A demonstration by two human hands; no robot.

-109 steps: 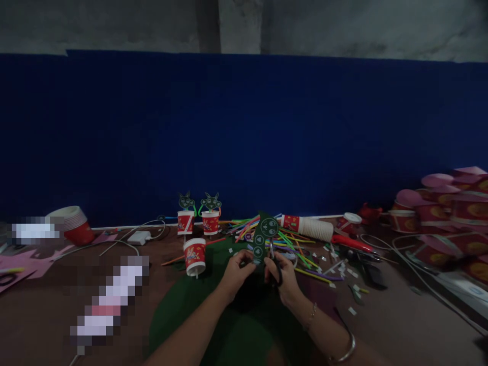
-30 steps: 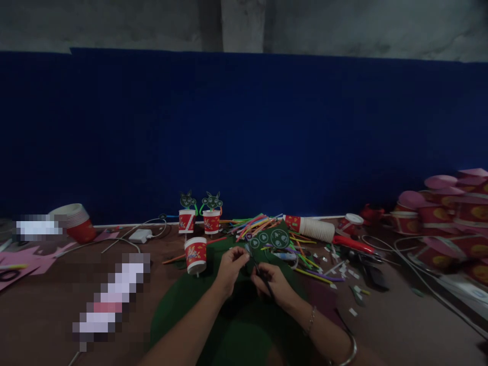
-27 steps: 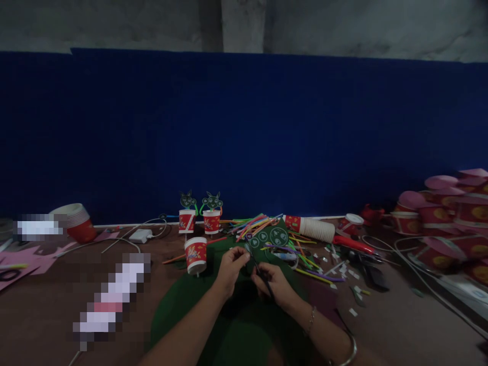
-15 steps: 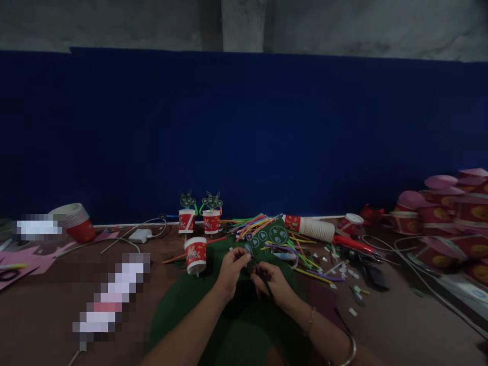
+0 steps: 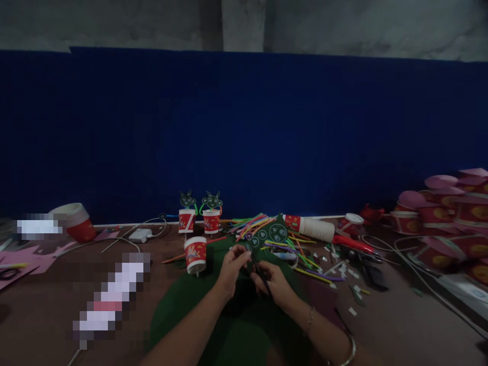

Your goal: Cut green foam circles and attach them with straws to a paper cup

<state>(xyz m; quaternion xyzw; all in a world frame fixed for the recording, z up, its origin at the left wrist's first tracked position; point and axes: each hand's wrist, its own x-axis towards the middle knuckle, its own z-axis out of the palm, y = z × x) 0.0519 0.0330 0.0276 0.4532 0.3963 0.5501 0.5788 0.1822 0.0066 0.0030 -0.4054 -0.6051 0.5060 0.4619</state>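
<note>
Thumb and fingers of my left hand (image 5: 233, 267) are closed on a piece of dark green paper. Just beyond lies dark green paper with white-outlined round shapes (image 5: 262, 235); I cannot tell whether it is one piece with the held paper. My right hand (image 5: 275, 284) is closed around dark, slender scissors (image 5: 263, 279), their tip against the paper by the left fingertips. Below both hands spreads a large dark green sheet (image 5: 183, 315). A red paper cup (image 5: 195, 254) stands upside down left of my left hand, a short white stub under it.
Two red cups with green animal cutouts (image 5: 187, 221) stand behind. Coloured straws (image 5: 255, 226), stacked cups (image 5: 316, 229), paper scraps (image 5: 343, 269) and a red-handled tool (image 5: 354, 245) lie right. Pink-topped cups (image 5: 438, 213) pile far right. Left are a white adapter (image 5: 141, 235) and pink paper (image 5: 38, 262).
Both hands stay nearly in place. The scissors and the held paper have shifted only slightly between my fingers.
</note>
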